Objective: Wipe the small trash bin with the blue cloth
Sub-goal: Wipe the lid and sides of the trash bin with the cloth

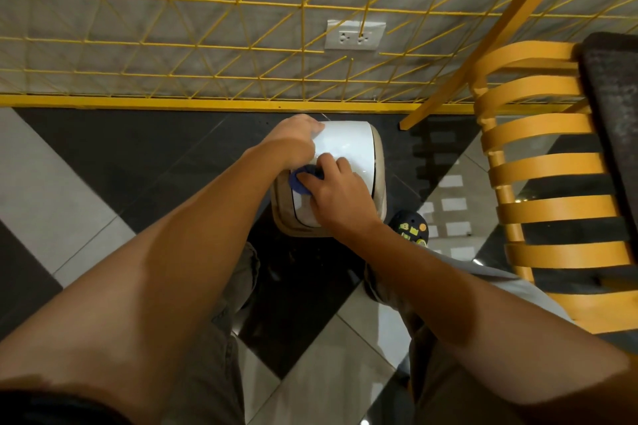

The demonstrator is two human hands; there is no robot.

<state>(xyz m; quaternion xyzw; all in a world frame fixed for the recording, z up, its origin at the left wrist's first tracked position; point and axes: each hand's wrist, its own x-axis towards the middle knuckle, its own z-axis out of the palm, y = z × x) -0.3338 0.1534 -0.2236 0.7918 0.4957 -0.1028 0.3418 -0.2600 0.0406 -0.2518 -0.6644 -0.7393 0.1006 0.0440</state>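
A small trash bin [359, 148] with a white lid and beige rim stands on the dark floor tile close to the wall. My left hand [297, 140] grips the bin's far left corner and holds it steady. My right hand [336, 190] presses a bunched blue cloth [302, 181] onto the near left part of the lid. Only a small piece of the cloth shows past my fingers; the rest is hidden under the hand.
A yellow wire grid [241, 28] covers the grey wall with a white socket [355, 34]. A yellow slatted chair [538, 183] stands at the right, one leg [448, 79] slanting down beside the bin. My shoe [411, 228] is just right of the bin. Floor tiles are black and white.
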